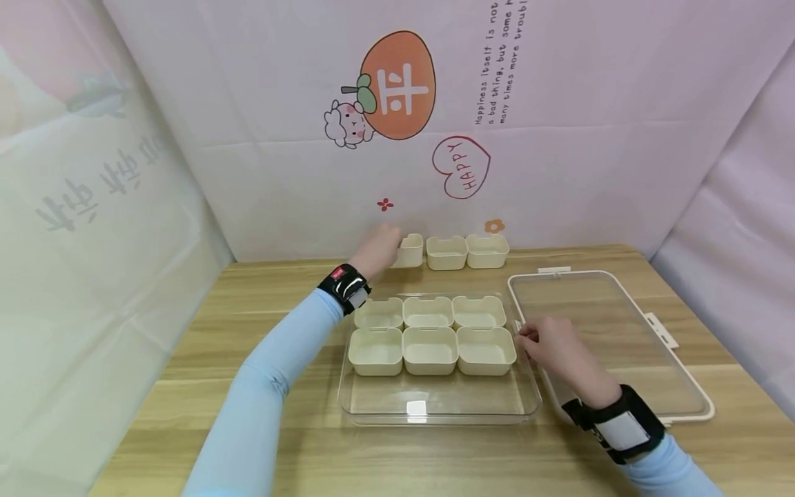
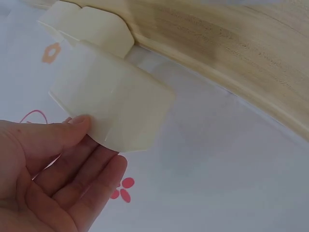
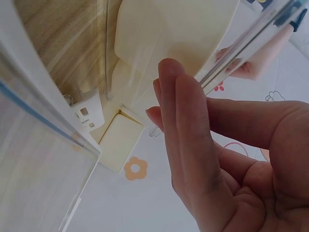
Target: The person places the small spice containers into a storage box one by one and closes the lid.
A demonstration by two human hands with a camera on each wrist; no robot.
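**Left hand (image 1: 377,250) pinches a cream cup (image 1: 410,252), right hand (image 1: 555,342) on the tray (image 1: 435,407)**

From my end of the feed, the left wrist view shows me the cup plainly: the left thumb and fingers grip its edge. It is at the back of the bench (image 1: 205,331), just left of two spare cups (image 1: 447,259) that sit side by side. I can't tell whether its base touches the wood.

My right hand has thumb and fingertips pinched on the clear tray's right wall. Inside the tray I count six cups (image 1: 430,359) in two rows of three, and just to the right a clear lid (image 1: 596,331) with a cream frame lies on the bench.

The reading matter is on the backdrop (image 1: 267,186). A red heart (image 1: 462,167) says "HAPPY", turned sideways. Above it runs a sideways sentence (image 1: 497,69): "Happiness itself is not", "a bad thing, but some", "many times more", the line ends cut off at the top. An orange fruit (image 1: 397,59) carries one white character, which I read as 平. The grey characters (image 1: 99,179) on the left cloth are too faint for me, and the red tag (image 1: 337,273) on the left wristband (image 1: 344,286) is too small to read.
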